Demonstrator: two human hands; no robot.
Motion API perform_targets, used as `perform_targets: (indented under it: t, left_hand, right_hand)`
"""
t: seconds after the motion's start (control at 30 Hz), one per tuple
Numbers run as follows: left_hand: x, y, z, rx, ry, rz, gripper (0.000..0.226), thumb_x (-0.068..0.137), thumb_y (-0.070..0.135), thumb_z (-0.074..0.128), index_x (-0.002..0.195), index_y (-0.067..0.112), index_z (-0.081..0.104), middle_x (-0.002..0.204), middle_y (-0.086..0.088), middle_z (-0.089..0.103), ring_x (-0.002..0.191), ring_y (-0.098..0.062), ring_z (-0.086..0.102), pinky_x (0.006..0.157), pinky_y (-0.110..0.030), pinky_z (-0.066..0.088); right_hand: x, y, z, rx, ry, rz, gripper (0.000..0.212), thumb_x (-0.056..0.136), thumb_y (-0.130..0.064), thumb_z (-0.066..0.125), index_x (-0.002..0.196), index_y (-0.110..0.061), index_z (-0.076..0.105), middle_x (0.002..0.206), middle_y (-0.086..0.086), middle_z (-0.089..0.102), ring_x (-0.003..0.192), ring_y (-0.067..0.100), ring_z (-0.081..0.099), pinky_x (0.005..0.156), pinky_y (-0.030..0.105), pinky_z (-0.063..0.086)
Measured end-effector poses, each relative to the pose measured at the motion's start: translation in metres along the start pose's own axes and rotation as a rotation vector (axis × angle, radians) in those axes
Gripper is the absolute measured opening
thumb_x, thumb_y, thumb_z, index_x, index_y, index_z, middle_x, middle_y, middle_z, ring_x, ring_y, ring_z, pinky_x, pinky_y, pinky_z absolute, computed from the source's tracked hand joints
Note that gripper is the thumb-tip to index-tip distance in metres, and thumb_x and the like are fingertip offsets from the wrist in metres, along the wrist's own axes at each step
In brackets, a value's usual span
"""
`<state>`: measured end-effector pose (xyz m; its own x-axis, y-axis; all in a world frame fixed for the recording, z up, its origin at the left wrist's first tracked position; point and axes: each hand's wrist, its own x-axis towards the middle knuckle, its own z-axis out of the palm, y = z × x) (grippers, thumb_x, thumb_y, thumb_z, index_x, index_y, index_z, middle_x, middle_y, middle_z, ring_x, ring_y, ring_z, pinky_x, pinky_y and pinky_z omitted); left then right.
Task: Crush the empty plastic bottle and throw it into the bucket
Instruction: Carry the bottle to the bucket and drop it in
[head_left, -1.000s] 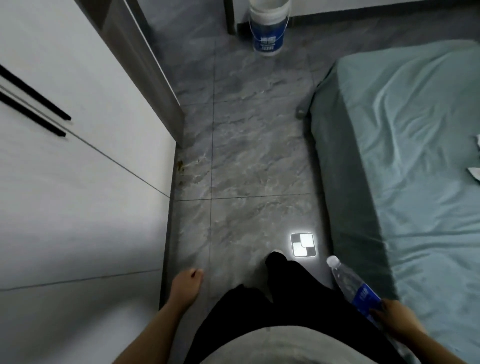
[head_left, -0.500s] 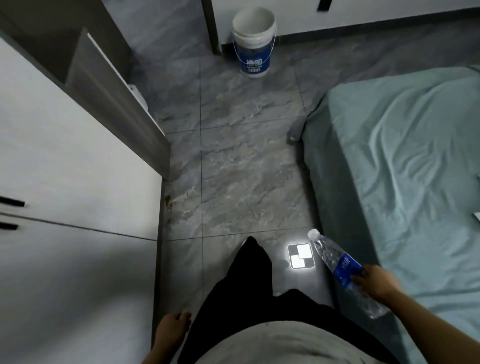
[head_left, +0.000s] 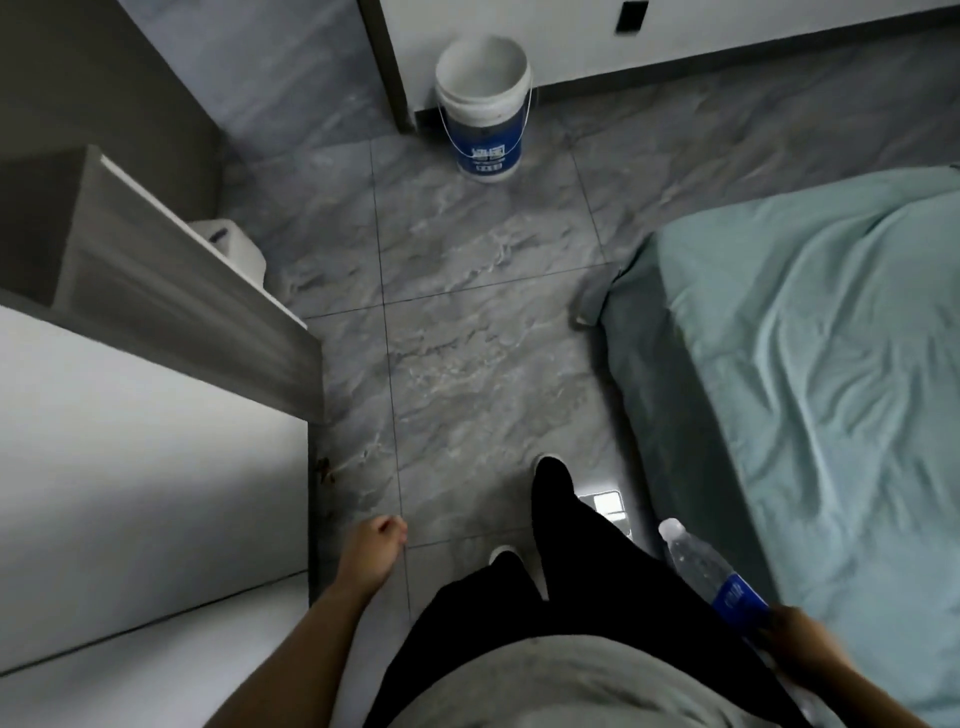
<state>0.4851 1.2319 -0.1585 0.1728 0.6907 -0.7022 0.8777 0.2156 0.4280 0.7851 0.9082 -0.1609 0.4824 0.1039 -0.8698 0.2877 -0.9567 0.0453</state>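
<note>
A clear plastic bottle (head_left: 701, 564) with a white cap and a blue label is in my right hand (head_left: 795, 642), low at my right side next to the bed; the hand grips its lower half, and its cap points forward and left. The bottle looks uncrushed. My left hand (head_left: 376, 548) swings at my left side, fingers curled into a loose fist, holding nothing. A white bucket (head_left: 483, 78) with a blue label and a wire handle stands open on the floor far ahead, against the wall by a door frame.
A white cabinet (head_left: 145, 467) and a grey shelf unit (head_left: 171, 291) line the left side. A bed (head_left: 810, 364) with a green sheet fills the right. Grey marble floor tiles (head_left: 467, 322) run between them toward the bucket. A glowing square floor light (head_left: 605, 504) lies by my feet.
I have walked forward: the bucket is nearer and larger in view. My left hand swung forward and closed, my right hand with the bottle swung back and lower.
</note>
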Motion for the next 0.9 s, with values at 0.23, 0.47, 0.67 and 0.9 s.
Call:
perform_targets:
  t: [0.23,0.47,0.67,0.9]
  left_hand:
    - [0.046,0.069,-0.005,-0.041,-0.010,-0.080,0.035,0.091,0.009,0.047,0.057,0.009,0.056,0.069,-0.017,0.059,0.069,-0.023,0.053,0.068,-0.031,0.036]
    - [0.083,0.111,-0.028,-0.070,-0.023,-0.213,0.026,0.090,0.008,0.048,0.068,0.003,0.061,0.075,-0.015,0.059,0.065,-0.023,0.054,0.056,-0.025,0.037]
    - [0.154,0.160,-0.061,-0.067,-0.025,-0.206,0.026,0.091,0.006,0.047,0.076,-0.001,0.068,0.079,-0.011,0.058,0.078,-0.019,0.051,0.054,-0.025,0.035]
    - [0.256,0.247,-0.119,-0.151,0.011,-0.176,0.023,0.089,0.008,0.049,0.075,-0.003,0.064,0.077,-0.019,0.063,0.076,-0.030,0.059,0.076,-0.039,0.045]
  right_hand:
    - [0.060,-0.070,-0.114,0.111,0.052,-0.035,0.022,0.088,-0.017,0.058,0.097,0.000,0.069,0.106,0.024,0.069,0.093,0.037,0.067,0.057,0.018,0.052]
    - [0.104,-0.171,-0.220,0.087,0.123,-0.157,0.026,0.088,-0.021,0.059,0.106,-0.005,0.068,0.108,0.021,0.069,0.096,0.035,0.065,0.083,0.038,0.051]
    - [0.137,-0.241,-0.272,0.046,0.107,-0.126,0.028,0.088,-0.024,0.060,0.106,-0.004,0.066,0.108,0.019,0.070,0.099,0.031,0.065,0.079,0.031,0.049]
    - [0.160,-0.287,-0.311,0.051,0.038,-0.035,0.027,0.088,-0.025,0.059,0.103,-0.004,0.066,0.109,0.019,0.069,0.101,0.031,0.064,0.073,0.029,0.045]
